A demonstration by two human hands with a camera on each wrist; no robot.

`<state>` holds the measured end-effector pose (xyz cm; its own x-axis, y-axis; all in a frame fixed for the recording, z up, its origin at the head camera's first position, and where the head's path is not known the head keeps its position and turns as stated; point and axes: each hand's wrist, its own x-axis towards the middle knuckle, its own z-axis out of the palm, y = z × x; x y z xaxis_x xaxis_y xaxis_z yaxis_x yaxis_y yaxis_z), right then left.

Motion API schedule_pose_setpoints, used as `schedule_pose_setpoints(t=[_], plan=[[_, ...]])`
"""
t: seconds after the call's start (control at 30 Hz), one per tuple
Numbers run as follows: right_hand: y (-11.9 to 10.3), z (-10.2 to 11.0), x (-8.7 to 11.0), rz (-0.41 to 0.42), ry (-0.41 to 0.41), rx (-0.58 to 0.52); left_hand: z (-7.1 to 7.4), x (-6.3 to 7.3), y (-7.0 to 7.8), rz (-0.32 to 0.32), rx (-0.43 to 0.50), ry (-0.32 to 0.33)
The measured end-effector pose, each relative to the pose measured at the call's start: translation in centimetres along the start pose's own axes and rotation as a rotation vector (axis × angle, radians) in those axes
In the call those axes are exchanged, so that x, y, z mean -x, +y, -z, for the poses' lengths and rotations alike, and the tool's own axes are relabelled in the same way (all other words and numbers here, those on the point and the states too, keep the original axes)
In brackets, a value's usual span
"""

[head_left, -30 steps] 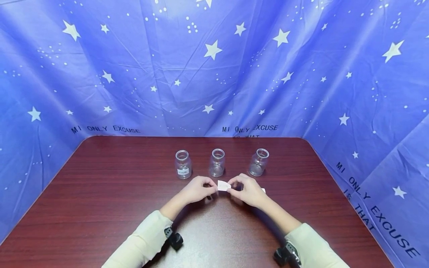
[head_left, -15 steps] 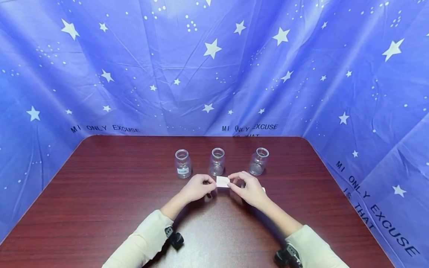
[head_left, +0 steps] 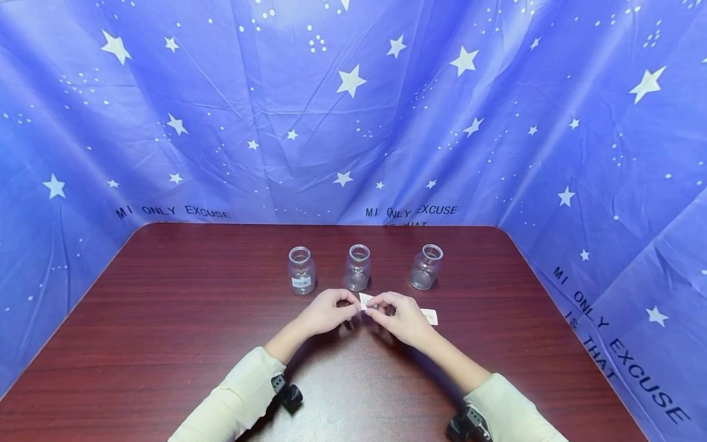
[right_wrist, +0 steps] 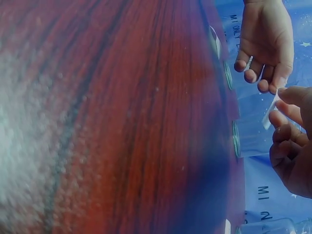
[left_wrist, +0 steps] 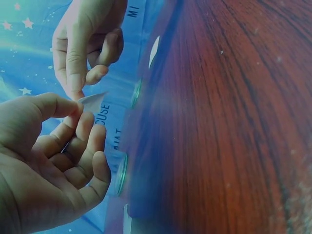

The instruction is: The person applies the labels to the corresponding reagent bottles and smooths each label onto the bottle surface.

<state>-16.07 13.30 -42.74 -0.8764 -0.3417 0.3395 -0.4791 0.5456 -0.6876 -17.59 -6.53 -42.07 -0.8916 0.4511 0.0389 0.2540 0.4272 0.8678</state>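
A small white paper label (head_left: 363, 299) with faint writing is held up in front of the middle glass jar (head_left: 358, 270). My left hand (head_left: 331, 311) pinches its left edge between thumb and forefinger. Close beside that, the right hand (head_left: 402, 316) pinches the label too, covering much of it in the head view. The left wrist view shows a pointed corner of the label (left_wrist: 93, 101) sticking out past the fingertips. From the right wrist, the label (right_wrist: 269, 113) appears as a thin slanting strip.
A jar (head_left: 301, 267) with a white label (head_left: 301, 282) on its front stands at left, and a plain jar (head_left: 426, 268) at right. Another written label (head_left: 430, 317) lies on the dark red table (head_left: 166, 307) by the right wrist. A starry blue curtain (head_left: 276, 110) hangs behind.
The right hand has moved left toward the left hand, covering more of the held label, which lay flatter in view before. More of the label on the table now shows.
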Motion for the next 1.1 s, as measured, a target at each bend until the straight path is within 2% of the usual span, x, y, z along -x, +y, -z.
schedule_pose_setpoints(t=[0.27,0.5,0.73,1.1], plan=[[-0.07,-0.12,0.06,-0.028,-0.017,-0.015,-0.10,-0.10,0.01,-0.043,0.007,-0.044],[-0.23,-0.02,-0.02,-0.022,-0.016,-0.030,-0.32,-0.24,-0.11,-0.072,-0.006,-0.023],[-0.44,0.17,-0.05,-0.035,-0.013,-0.036,-0.40,-0.22,-0.03,-0.063,0.003,-0.015],[-0.19,0.59,-0.12,-0.132,0.001,-0.046,-0.41,-0.17,0.14,-0.046,-0.004,0.009]])
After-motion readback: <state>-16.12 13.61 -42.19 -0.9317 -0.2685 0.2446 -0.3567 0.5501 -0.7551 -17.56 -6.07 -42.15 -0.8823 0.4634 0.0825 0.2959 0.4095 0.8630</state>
